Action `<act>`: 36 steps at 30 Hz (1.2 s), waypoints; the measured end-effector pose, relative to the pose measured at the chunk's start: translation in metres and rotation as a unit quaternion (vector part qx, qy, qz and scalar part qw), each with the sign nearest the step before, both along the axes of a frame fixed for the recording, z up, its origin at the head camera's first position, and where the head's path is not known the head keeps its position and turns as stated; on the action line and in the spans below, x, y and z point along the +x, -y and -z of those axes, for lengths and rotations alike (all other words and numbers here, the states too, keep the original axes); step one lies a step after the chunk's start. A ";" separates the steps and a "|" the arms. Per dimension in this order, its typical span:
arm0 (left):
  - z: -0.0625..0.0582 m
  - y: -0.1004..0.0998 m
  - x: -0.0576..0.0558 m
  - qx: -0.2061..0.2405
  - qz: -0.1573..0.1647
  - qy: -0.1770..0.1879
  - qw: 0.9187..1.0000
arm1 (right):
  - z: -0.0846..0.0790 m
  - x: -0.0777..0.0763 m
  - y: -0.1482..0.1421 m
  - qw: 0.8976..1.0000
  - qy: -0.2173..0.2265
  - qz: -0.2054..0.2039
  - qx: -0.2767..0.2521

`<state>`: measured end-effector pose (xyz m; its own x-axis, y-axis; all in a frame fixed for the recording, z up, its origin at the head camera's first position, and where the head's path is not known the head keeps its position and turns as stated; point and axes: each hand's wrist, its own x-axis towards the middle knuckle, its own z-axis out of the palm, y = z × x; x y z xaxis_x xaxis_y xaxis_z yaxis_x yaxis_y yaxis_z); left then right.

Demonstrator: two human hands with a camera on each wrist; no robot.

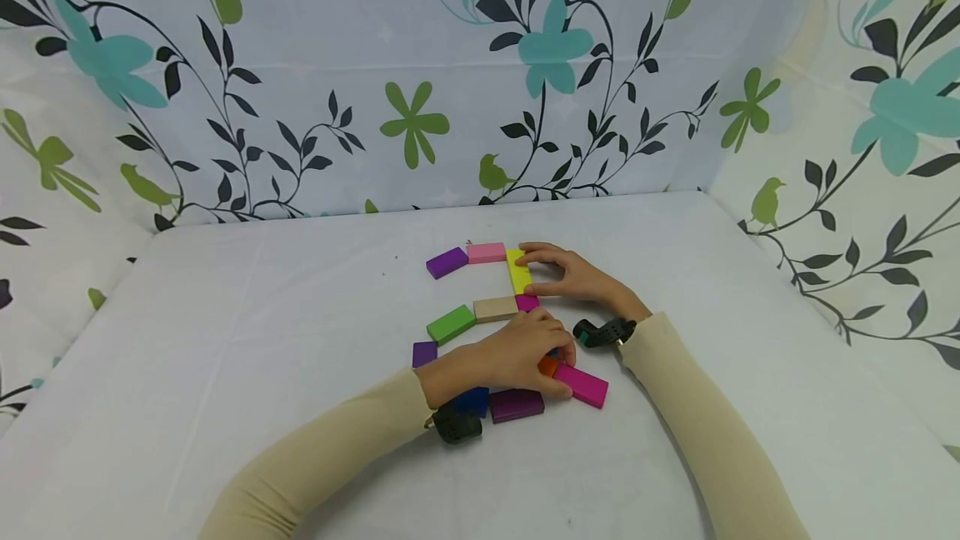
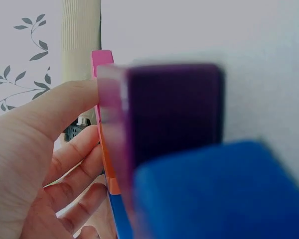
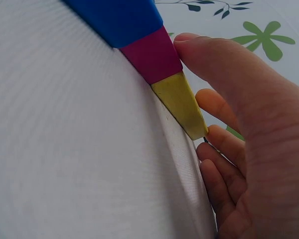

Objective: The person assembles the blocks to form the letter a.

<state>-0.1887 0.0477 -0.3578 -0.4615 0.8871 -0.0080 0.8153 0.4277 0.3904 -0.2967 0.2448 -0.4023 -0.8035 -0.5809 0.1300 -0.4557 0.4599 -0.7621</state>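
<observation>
Coloured wooden blocks lie end to end in an angular, winding line on a white cloth. My left hand [image 1: 513, 348] reaches across the nearer part of it. Its thumb and a finger pinch the left end of a magenta block [image 1: 588, 387], beside an orange block [image 1: 548, 367]. Farther back, my right hand [image 1: 573, 275] holds a yellow block [image 1: 518, 275] between its thumb and fingers, one at each end. Against that block's near end sits another magenta block [image 3: 152, 55], with a blue block [image 3: 119, 20] beyond it in the right wrist view.
A pink block [image 1: 486, 253] and a violet block [image 1: 447, 262] form the far end. Beige [image 1: 495, 309], green [image 1: 451, 324] and purple [image 1: 424, 354] blocks run leftward. Blue [image 1: 472, 401] and plum [image 1: 517, 407] blocks lie close below my left hand. A patterned cloth [image 1: 300, 65] hangs behind.
</observation>
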 end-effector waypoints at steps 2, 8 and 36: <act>0.000 0.000 0.001 -0.003 0.000 -0.008 1.000 | 0.000 0.000 0.000 1.000 -0.002 -0.001 0.001; 0.000 0.002 0.003 0.001 -0.002 -0.015 1.000 | 0.001 -0.001 0.000 1.000 -0.007 0.001 0.005; 0.009 0.037 -0.002 0.119 -0.040 0.141 0.982 | 0.001 -0.002 0.000 1.000 0.004 0.002 0.010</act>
<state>-0.1903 0.0103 -0.3666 -0.5383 0.8408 0.0576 0.6277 0.3544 0.6931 -0.2985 0.2452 -0.4032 -0.8068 -0.5800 0.1125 -0.4480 0.4765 -0.7565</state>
